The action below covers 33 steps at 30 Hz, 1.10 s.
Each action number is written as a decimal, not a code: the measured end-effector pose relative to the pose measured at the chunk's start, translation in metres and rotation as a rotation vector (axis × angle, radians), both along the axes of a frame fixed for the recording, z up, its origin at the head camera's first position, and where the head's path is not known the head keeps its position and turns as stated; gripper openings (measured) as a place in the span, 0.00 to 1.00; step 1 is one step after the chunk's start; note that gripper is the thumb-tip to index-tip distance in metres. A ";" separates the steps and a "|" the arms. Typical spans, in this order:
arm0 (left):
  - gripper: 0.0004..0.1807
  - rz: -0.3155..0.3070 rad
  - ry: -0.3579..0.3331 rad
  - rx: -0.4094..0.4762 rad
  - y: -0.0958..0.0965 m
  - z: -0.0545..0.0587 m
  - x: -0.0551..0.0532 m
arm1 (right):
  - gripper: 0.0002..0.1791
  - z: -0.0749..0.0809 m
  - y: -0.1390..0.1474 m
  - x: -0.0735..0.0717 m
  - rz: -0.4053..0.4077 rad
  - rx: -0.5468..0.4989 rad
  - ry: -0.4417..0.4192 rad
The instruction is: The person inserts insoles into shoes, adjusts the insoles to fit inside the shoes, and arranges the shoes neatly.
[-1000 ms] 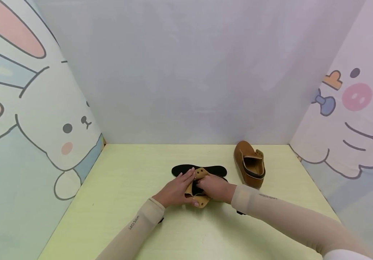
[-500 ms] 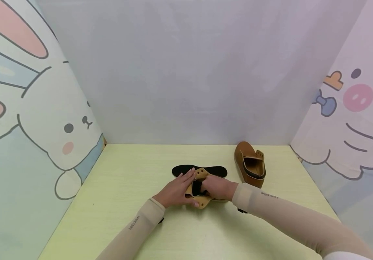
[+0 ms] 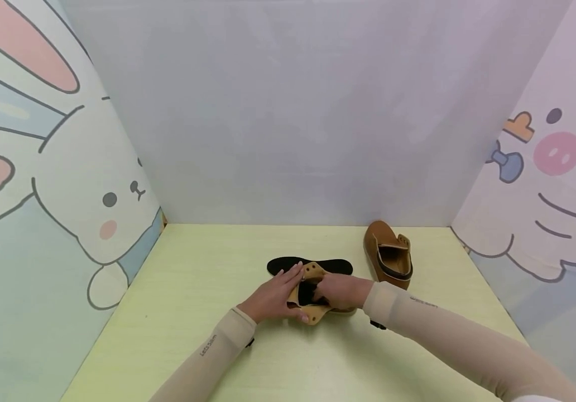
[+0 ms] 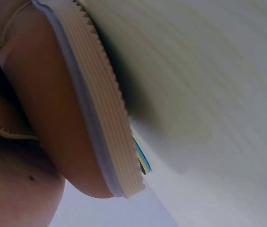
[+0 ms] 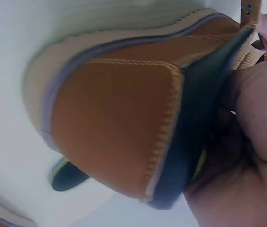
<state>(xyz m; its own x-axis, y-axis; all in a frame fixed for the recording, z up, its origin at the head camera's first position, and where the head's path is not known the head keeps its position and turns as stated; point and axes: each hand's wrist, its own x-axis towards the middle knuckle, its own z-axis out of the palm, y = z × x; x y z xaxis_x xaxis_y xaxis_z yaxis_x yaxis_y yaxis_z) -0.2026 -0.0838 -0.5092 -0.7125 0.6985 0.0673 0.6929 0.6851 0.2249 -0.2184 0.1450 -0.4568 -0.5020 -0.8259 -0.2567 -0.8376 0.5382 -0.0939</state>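
Observation:
A brown shoe [image 5: 114, 109] with a pale ridged sole and black collar lies in front of the person, its laces absent and its eyelet flaps [image 3: 313, 319] spread apart. My left hand [image 3: 273, 297] holds it from the left, fingers over the far flap and thumb over the near one. Into the opening [image 3: 306, 292] reach the fingers of my right hand [image 3: 342, 289], bent over the collar. Their tips are hidden, and I cannot tell what they hold or press inside. A thin yellow-green edge [image 5: 199, 165] shows beside the right fingers.
Behind the held shoe lies a black insole [image 3: 335, 266] with a coloured edge, partly covered by it. The other brown shoe [image 3: 382, 241] stands at the back right, its toe toward the grey back wall [image 3: 278, 139]. Cartoon-printed walls flank the pale yellow table [image 3: 207, 251].
My right hand has shifted a little to the right within the opening, so more of the dark inside shows. The left hand and the shoe keep nearly the same place.

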 end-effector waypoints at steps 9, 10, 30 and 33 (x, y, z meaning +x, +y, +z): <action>0.65 0.005 0.010 -0.014 0.000 0.002 0.000 | 0.18 0.001 0.010 -0.001 0.033 -0.019 0.007; 0.65 0.006 0.006 -0.013 -0.001 0.002 -0.001 | 0.16 0.002 0.009 0.000 0.036 -0.004 0.022; 0.65 -0.002 -0.027 0.001 0.001 -0.002 -0.003 | 0.13 0.015 0.006 0.016 -0.156 0.184 0.000; 0.65 0.004 -0.031 -0.005 0.001 -0.002 -0.002 | 0.13 0.015 0.006 0.018 -0.159 0.181 0.004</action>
<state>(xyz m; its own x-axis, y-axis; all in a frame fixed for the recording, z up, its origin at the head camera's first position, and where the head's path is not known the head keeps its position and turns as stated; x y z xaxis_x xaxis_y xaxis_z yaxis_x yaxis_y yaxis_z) -0.2050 -0.0829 -0.5112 -0.7170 0.6959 0.0415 0.6828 0.6891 0.2427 -0.2008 0.1510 -0.4415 -0.6236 -0.6767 -0.3913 -0.7409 0.6714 0.0197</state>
